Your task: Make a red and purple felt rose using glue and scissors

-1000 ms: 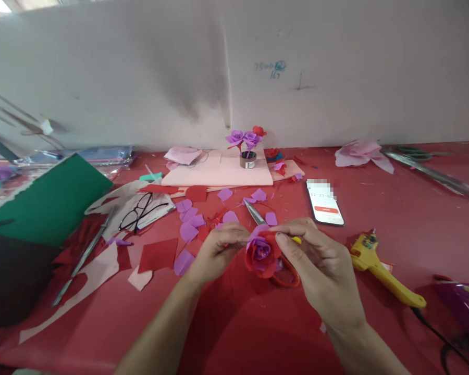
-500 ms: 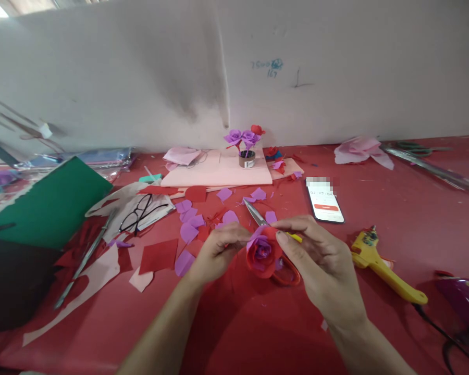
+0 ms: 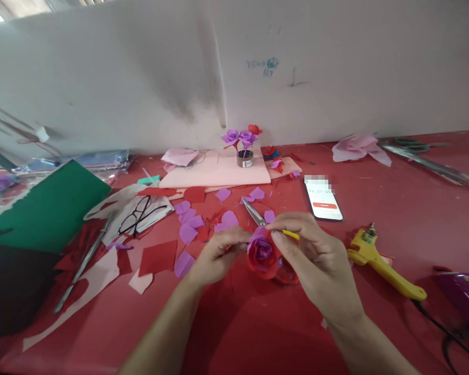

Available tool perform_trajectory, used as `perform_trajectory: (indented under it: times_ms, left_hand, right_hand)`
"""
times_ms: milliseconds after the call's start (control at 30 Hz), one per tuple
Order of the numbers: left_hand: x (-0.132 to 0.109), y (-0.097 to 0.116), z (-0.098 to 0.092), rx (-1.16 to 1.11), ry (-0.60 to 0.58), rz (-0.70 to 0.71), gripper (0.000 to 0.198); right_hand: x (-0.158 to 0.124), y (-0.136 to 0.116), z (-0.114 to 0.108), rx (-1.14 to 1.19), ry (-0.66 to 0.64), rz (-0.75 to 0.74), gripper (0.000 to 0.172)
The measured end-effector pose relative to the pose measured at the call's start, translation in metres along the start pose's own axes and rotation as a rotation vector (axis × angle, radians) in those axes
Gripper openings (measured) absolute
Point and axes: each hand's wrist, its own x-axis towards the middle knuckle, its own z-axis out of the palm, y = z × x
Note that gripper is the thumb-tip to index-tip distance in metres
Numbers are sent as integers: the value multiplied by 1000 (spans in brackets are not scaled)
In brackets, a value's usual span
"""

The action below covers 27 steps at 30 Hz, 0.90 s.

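Observation:
Between my two hands is a paper flower (image 3: 263, 253) with purple petals at its centre and red ones around them. My left hand (image 3: 219, 256) is closed at the flower's left side, its fingertips partly hidden. My right hand (image 3: 316, 260) pinches the upper right petal edge between thumb and fingers. Beneath the flower and the right hand lie scissors (image 3: 254, 212), blades pointing up and left, the handles partly covered. Loose purple petals (image 3: 188, 233) and red paper pieces (image 3: 158, 258) are spread to the left of my hands.
Right of my hands lie a yellow glue gun (image 3: 386, 268) with a cord and a phone (image 3: 322, 199). A small pot (image 3: 245, 159) of finished paper flowers stands at the back on pink sheets (image 3: 214, 176). Glasses (image 3: 140, 214) and a green sheet (image 3: 54, 208) are at left.
My right thumb and fingers have shifted slightly left along the flower's upper edge. The flower stays between both hands, and the whole view has moved a little.

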Motion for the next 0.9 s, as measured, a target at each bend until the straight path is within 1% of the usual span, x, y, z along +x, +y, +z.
perform_trajectory:
  times_ms: [100,233,300,367,433,533,633,733,900]
  left_hand:
    - [-2,-3,1,-91,-14,-41,19]
    - [-5,-7,4,-272,64,-92,19]
    - [-7,-10,5,-354,97,-116,14]
    - [-8,-13,6,-413,136,-125,9]
    - [-9,-17,7,-441,188,-149,11]
    - [-10,-21,8,-443,265,-184,15]
    - [-8,-21,9,-417,314,-179,10]
    - [-4,-18,9,-372,312,-149,8]
    - [3,-11,8,-194,305,-156,8]
  right_hand:
    - [1,1,0,70,-26,44,13]
    - [3,3,-2,311,-73,213,18]
    - [5,4,-3,445,-71,320,22]
    - [8,5,-3,529,-49,406,24]
    - [9,7,-2,567,-45,449,22]
    - [8,9,-1,578,-93,434,16]
    - [6,10,1,548,-96,401,13]
    - [6,11,2,505,-36,376,10]
    - [8,16,3,473,70,345,8]
